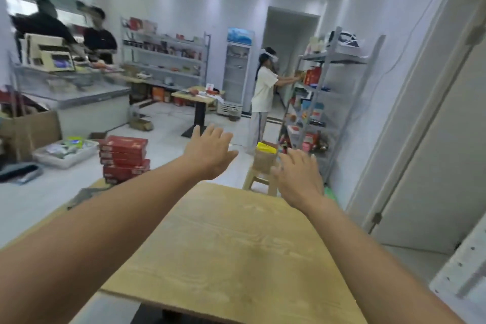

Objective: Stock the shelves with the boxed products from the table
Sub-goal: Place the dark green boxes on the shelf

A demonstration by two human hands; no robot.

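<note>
Table under both arms. Shelf beyond the table's far right corner, w/ another person busy at it, so a bump is likely on approach. Red boxes stacked off the table's far left corner; tall pile, prob. topples if grabbed low. Stool just past the table's far edge: trip risk. Left hand and right hand both spread wide, holding nothing.

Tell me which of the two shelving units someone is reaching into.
The grey unit against the right wall: a person in a white top reaches into it. Nobody stands at the back-wall unit.
</note>
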